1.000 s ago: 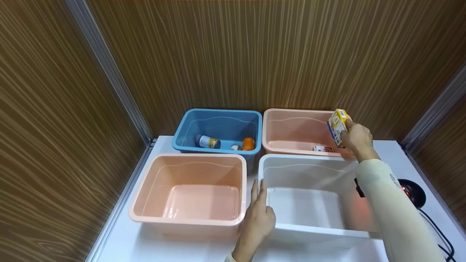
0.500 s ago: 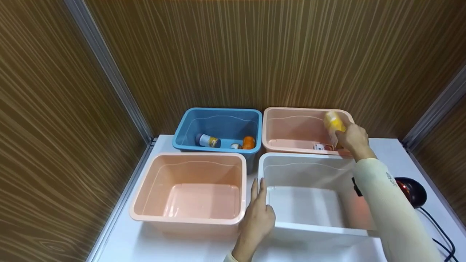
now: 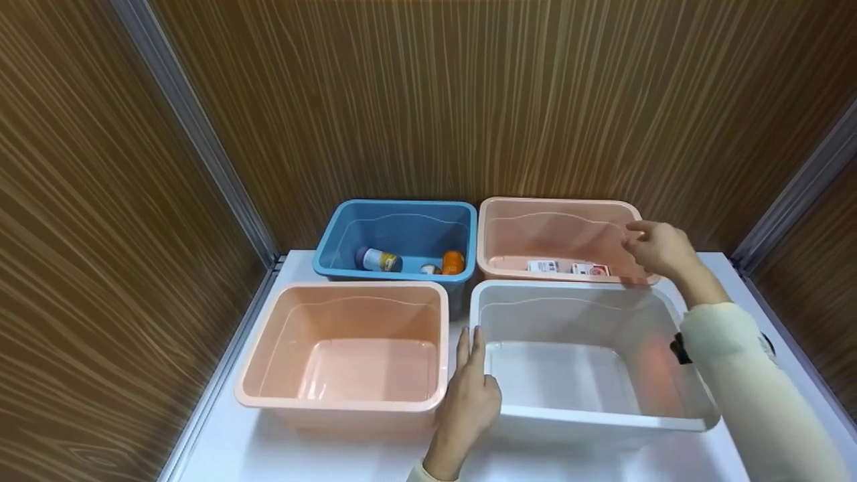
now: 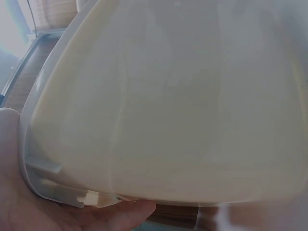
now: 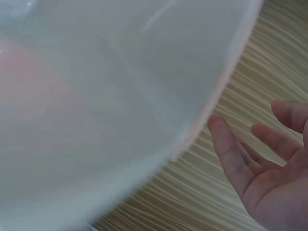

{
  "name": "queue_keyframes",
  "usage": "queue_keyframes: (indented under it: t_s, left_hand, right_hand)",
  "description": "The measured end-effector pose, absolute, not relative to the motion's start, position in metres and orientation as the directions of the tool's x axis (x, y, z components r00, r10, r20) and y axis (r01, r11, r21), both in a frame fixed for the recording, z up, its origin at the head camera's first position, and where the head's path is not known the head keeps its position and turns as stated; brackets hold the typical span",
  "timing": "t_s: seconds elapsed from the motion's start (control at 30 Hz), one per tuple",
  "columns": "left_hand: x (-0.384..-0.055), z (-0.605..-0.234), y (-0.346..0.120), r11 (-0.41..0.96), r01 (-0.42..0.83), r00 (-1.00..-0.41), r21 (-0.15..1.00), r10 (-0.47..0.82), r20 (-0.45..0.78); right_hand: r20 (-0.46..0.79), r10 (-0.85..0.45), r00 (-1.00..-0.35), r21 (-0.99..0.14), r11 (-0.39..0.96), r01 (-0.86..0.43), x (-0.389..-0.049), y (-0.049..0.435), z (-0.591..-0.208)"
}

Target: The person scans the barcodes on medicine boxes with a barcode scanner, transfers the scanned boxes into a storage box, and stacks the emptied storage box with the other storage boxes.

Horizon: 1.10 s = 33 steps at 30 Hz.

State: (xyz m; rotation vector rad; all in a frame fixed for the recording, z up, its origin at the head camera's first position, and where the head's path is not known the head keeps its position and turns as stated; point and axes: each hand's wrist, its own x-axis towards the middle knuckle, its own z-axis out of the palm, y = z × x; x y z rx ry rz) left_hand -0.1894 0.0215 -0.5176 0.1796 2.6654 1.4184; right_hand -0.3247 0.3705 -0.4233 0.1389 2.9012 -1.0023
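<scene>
My right hand point(image 3: 663, 251) hovers over the right rim of the back pink bin point(image 3: 562, 207). Its fingers are loosely bent and hold nothing, as the right wrist view also shows. Inside that bin lie a small white box point(image 3: 543, 266) and a white-and-red box point(image 3: 590, 269). My left hand point(image 3: 467, 402) rests against the near left corner of the white bin point(image 3: 602, 418), two fingers straight along its left rim. In the left wrist view, the same hand point(image 4: 29, 197) touches the bin's rim, its fingers partly hidden.
At the back left stands a blue bin point(image 3: 408, 203) with a white-labelled bottle point(image 3: 379, 260), an orange bottle point(image 3: 453, 262) and a small white item point(image 3: 430, 269). A front pink bin point(image 3: 348, 406) is left of my left hand. Wood-grain panels point(image 3: 428, 100) enclose the table.
My right hand lowered the yellow-and-white box into the back pink bin, let go and drew back to the right. A second white box face now shows there. The left hand stayed put.
</scene>
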Motion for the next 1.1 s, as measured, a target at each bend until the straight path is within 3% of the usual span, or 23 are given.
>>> queue_keyframes:
  t_s: [0.37, 0.63, 0.83, 1.1]
  left_hand:
    - [-0.188, -0.52, 0.021, 0.57, 0.094, -0.989, 0.817, 0.149, 0.009]
    - [-0.188, -0.519, 0.021, 0.571, 0.098, -0.987, 0.815, 0.161, 0.006]
    - [-0.188, -0.519, 0.021, 0.565, 0.088, -0.987, 0.82, 0.159, -0.003]
    - [-0.187, -0.518, 0.022, 0.577, 0.121, -0.986, 0.808, 0.161, 0.033]
  right_hand:
    - [0.151, -0.012, -0.988, -0.558, 0.824, -0.095, -0.26, 0.373, -0.392]
    - [0.238, -0.038, -0.971, -0.489, 0.859, -0.154, -0.204, 0.384, -0.414]
    - [0.141, -0.016, -0.99, -0.472, 0.878, -0.081, -0.176, 0.387, -0.449]
    - [-0.054, 0.025, -0.998, -0.543, 0.838, 0.05, -0.154, 0.387, -0.486]
